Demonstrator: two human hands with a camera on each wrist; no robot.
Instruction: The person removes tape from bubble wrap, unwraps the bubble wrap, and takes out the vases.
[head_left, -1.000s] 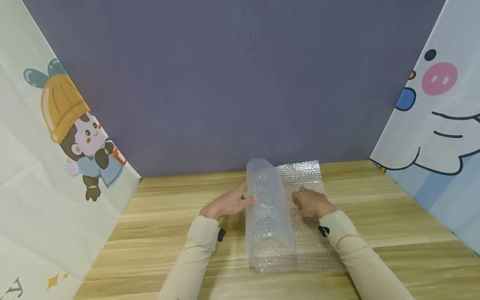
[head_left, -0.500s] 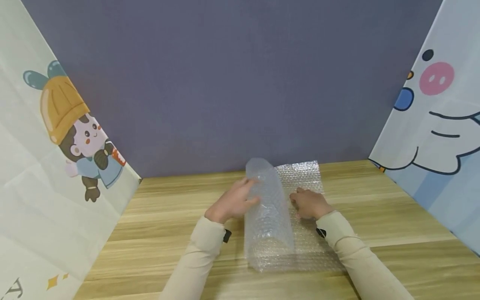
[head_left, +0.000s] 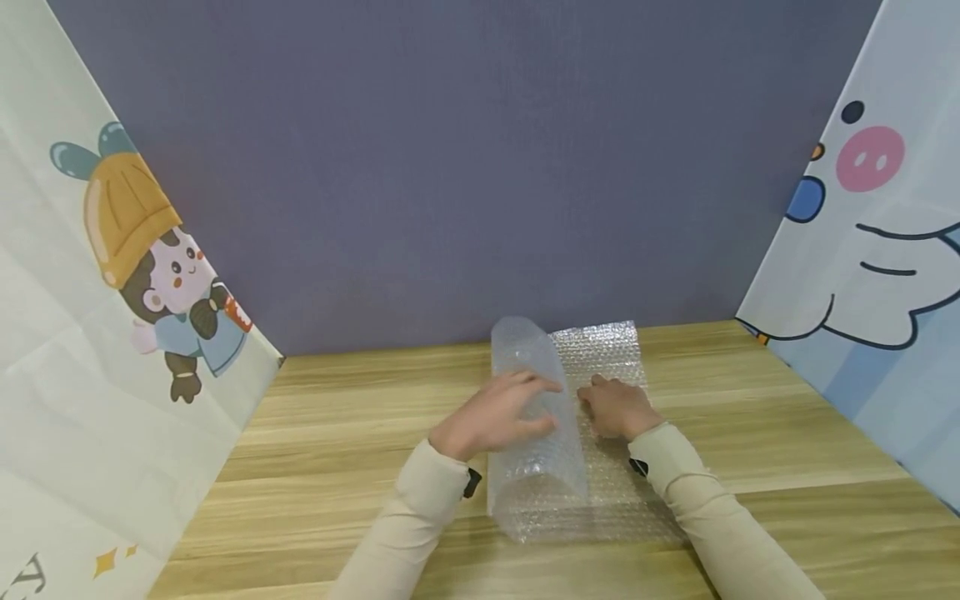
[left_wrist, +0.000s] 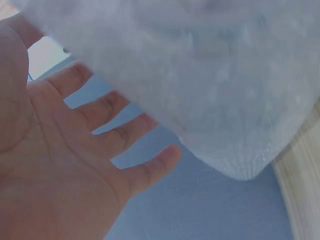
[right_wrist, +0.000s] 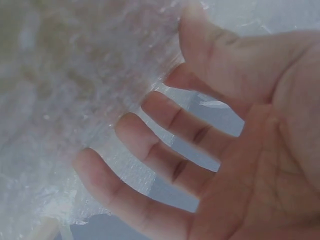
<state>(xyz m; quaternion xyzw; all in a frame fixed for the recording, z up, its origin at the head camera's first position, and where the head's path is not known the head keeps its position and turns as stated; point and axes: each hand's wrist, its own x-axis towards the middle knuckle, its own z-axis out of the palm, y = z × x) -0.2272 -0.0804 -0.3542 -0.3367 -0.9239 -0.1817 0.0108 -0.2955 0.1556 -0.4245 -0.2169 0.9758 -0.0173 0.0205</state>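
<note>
A sheet of clear bubble wrap (head_left: 600, 342) lies on the wooden table, its left part curled over into a loose, wide roll (head_left: 525, 358). My left hand (head_left: 498, 417) is over the roll's upper side, thumb and fingers spread apart. In the left wrist view, the left palm (left_wrist: 60, 150) faces the wrap (left_wrist: 200, 85) with spaced fingers. My right hand (head_left: 618, 407) rests on the flat part just right of the roll. Gently bent right fingers (right_wrist: 135, 135) touch the wrap (right_wrist: 65, 90) in the right wrist view. Whether anything lies inside the roll cannot be seen.
A dark grey-purple panel (head_left: 480, 167) stands along the table's back edge. White cloths with cartoon prints, a left cloth (head_left: 67, 375) and a right cloth (head_left: 900, 275), flank the wood-grain tabletop (head_left: 322, 450). Each wrist wears a small black device.
My left hand has moved right, from the roll's left edge to over its top. The right hand has shifted only slightly left, and the bubble wrap stays nearly still.
</note>
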